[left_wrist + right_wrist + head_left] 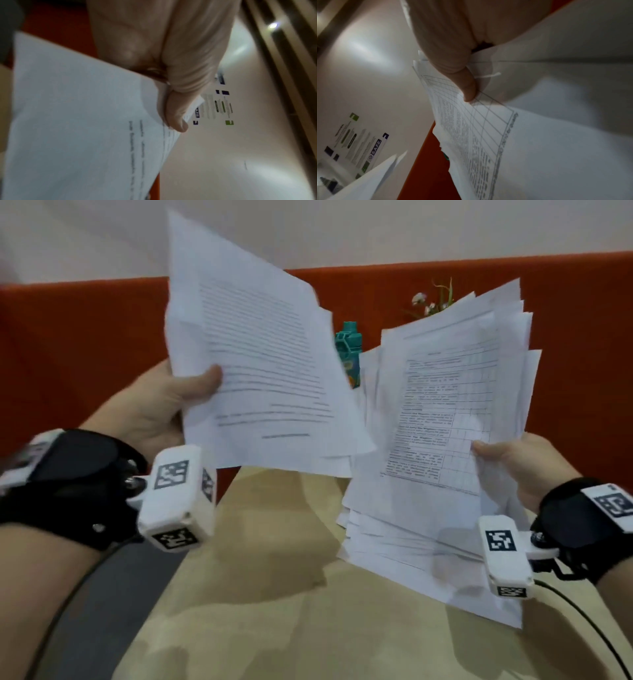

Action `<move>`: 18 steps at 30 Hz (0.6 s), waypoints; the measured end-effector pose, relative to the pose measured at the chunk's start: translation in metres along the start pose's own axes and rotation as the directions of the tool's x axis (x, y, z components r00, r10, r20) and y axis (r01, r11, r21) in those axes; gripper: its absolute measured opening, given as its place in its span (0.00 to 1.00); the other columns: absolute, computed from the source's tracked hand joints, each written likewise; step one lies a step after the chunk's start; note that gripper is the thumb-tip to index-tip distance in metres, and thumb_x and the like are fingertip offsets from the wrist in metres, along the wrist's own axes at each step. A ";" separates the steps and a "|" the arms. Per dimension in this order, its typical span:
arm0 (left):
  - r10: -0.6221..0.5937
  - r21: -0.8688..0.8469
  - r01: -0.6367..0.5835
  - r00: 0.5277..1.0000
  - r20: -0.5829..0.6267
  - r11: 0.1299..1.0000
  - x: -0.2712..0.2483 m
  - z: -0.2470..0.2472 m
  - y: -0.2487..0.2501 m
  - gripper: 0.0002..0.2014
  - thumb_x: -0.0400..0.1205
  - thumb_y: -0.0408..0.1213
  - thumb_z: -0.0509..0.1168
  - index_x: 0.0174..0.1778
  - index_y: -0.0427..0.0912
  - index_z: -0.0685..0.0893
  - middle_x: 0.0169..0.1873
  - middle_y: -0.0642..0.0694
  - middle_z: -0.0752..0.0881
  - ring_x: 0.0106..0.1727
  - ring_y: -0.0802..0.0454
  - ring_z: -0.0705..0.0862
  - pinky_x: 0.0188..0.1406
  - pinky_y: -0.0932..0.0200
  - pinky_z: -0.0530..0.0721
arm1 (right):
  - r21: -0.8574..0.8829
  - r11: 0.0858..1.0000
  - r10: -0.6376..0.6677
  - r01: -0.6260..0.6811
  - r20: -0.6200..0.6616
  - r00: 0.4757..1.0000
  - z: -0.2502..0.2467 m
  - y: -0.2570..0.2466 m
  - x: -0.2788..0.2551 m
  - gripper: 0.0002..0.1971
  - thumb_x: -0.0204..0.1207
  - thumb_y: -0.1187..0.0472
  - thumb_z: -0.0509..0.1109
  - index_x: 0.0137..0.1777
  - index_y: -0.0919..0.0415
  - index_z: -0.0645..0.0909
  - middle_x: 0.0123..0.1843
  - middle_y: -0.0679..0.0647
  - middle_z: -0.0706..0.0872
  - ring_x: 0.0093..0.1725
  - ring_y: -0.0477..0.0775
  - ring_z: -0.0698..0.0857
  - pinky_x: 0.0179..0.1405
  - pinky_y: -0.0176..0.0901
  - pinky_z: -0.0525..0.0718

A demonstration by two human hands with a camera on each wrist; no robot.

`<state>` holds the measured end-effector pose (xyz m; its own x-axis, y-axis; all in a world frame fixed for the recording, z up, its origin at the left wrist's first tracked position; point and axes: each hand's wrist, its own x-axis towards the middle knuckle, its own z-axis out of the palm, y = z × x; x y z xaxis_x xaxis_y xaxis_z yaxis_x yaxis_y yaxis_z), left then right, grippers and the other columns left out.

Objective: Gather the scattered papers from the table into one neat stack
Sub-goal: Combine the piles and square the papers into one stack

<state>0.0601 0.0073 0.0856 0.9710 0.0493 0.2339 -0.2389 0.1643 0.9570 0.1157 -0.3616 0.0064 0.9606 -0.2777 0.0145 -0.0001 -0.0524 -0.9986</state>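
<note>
1. Head view: we hold two bundles up off the table [260,604]. Our left hand [161,405] grips the smaller sheaf of papers [260,364] by its lower left edge, thumb pressed across the printed face, the other fingers hidden behind. Our right hand [513,463] pinches the thicker, fanned pile [445,440] at its right edge, thumb on the form with the grid. The two bundles stand tilted toward each other, near but apart, probably so that we can bring them together as one stack. No loose sheet shows on the tabletop. A teal bottle [347,350] stands behind, in front of an orange panel [68,354].

2. Left wrist view: the thumb [178,116] clamps down on the sheaf's edge, curled tight. We cannot tell how the fingers behind lie.

3. Right wrist view: the thumb [465,86] presses on the gridded sheet [479,128], with uneven edges sticking out beside it. We judge the pile loosely aligned, needing squaring once merged. The fingers beneath are hidden.
</note>
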 end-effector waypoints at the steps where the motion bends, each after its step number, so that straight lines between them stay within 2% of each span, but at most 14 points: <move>1: -0.024 -0.026 0.025 1.000 0.015 0.999 0.002 0.009 -0.008 0.25 0.74 0.30 0.63 0.70 0.36 0.78 0.58 0.39 0.89 0.48 0.45 0.92 0.36 0.50 0.91 | 0.021 1.000 -0.004 0.004 0.011 1.000 0.007 -0.001 0.000 0.19 0.74 0.69 0.72 0.66 0.69 0.80 0.58 0.60 0.89 0.57 0.61 0.86 0.66 0.55 0.78; 3: -0.091 0.001 0.091 0.996 0.000 0.996 0.006 0.028 -0.033 0.25 0.74 0.27 0.65 0.70 0.34 0.78 0.55 0.39 0.90 0.43 0.46 0.93 0.35 0.50 0.91 | 0.083 0.997 -0.002 -0.003 0.062 0.998 0.017 0.000 0.002 0.20 0.72 0.68 0.73 0.64 0.69 0.82 0.59 0.62 0.89 0.58 0.64 0.87 0.69 0.60 0.78; 5: -0.158 0.051 0.163 0.984 -0.085 0.985 0.012 0.042 -0.063 0.23 0.76 0.23 0.67 0.69 0.32 0.79 0.56 0.35 0.90 0.39 0.46 0.93 0.34 0.51 0.91 | 0.139 0.990 0.009 -0.028 0.132 0.991 0.028 0.000 0.001 0.17 0.72 0.69 0.71 0.61 0.69 0.84 0.56 0.61 0.91 0.57 0.63 0.89 0.67 0.60 0.80; 6: -0.198 0.068 0.207 0.973 -0.123 0.976 0.014 0.048 -0.077 0.22 0.76 0.23 0.68 0.68 0.32 0.80 0.57 0.33 0.89 0.40 0.44 0.92 0.36 0.49 0.91 | 0.165 0.986 0.004 -0.033 0.170 0.985 0.032 0.000 -0.001 0.14 0.74 0.72 0.68 0.60 0.69 0.84 0.52 0.57 0.93 0.55 0.60 0.90 0.64 0.58 0.83; 8: -0.248 0.116 0.271 0.952 -0.180 0.956 0.016 0.058 -0.099 0.21 0.74 0.26 0.72 0.64 0.34 0.83 0.58 0.34 0.89 0.48 0.38 0.91 0.50 0.41 0.89 | 0.179 0.983 -0.010 -0.030 0.216 0.976 0.036 0.001 -0.005 0.13 0.76 0.76 0.64 0.56 0.68 0.85 0.45 0.54 0.94 0.52 0.57 0.91 0.55 0.52 0.89; 10: -0.237 0.214 0.294 0.938 -0.254 0.932 0.017 0.065 -0.111 0.21 0.68 0.35 0.75 0.57 0.40 0.83 0.55 0.39 0.90 0.53 0.39 0.89 0.58 0.38 0.86 | 0.141 0.990 -0.032 -0.002 0.239 0.970 0.037 0.005 -0.010 0.14 0.74 0.78 0.64 0.54 0.69 0.87 0.49 0.59 0.94 0.53 0.62 0.91 0.55 0.55 0.89; 12: -0.271 0.255 0.343 0.921 -0.279 0.904 0.019 0.065 -0.118 0.23 0.68 0.38 0.76 0.57 0.42 0.77 0.53 0.41 0.87 0.51 0.41 0.87 0.56 0.41 0.86 | 0.146 0.989 -0.032 -0.002 0.229 0.973 0.038 0.009 -0.013 0.16 0.74 0.77 0.64 0.58 0.71 0.86 0.57 0.65 0.91 0.54 0.64 0.91 0.59 0.59 0.87; 14: -0.373 0.220 0.419 0.901 -0.223 0.881 0.018 0.065 -0.122 0.32 0.65 0.38 0.78 0.63 0.36 0.74 0.54 0.38 0.86 0.52 0.39 0.88 0.56 0.41 0.86 | 0.230 0.973 -0.036 -0.015 0.217 0.975 0.040 0.010 -0.018 0.15 0.79 0.71 0.62 0.62 0.69 0.84 0.58 0.62 0.90 0.51 0.55 0.92 0.56 0.50 0.88; 15: -0.402 0.193 0.435 0.896 -0.189 0.879 0.017 0.065 -0.125 0.35 0.64 0.37 0.79 0.65 0.33 0.76 0.56 0.36 0.87 0.54 0.37 0.88 0.58 0.38 0.85 | 0.284 0.959 -0.050 -0.017 0.227 0.973 0.041 0.011 -0.020 0.15 0.83 0.64 0.60 0.64 0.64 0.83 0.58 0.58 0.90 0.51 0.48 0.92 0.55 0.45 0.88; 17: -0.358 0.184 0.392 0.914 -0.193 0.901 0.014 0.069 -0.130 0.26 0.70 0.30 0.75 0.65 0.31 0.81 0.60 0.34 0.88 0.57 0.36 0.88 0.63 0.38 0.83 | 0.322 0.946 -0.073 -0.022 0.280 0.957 0.045 0.012 -0.025 0.22 0.84 0.45 0.55 0.72 0.54 0.79 0.65 0.50 0.87 0.62 0.47 0.87 0.66 0.47 0.83; 18: -0.326 0.203 0.366 0.923 -0.205 0.908 0.012 0.071 -0.130 0.21 0.75 0.27 0.72 0.65 0.31 0.82 0.60 0.34 0.88 0.58 0.36 0.87 0.64 0.38 0.82 | 0.287 0.958 -0.081 -0.005 0.287 0.955 0.047 0.014 -0.025 0.24 0.82 0.43 0.57 0.73 0.52 0.77 0.66 0.50 0.87 0.63 0.48 0.86 0.68 0.50 0.81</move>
<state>0.1032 -0.0840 -0.0242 0.9723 0.1937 -0.1311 0.1400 -0.0329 0.9896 0.1049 -0.3099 -0.0102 0.9967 0.0145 0.0800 0.0746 0.2263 -0.9712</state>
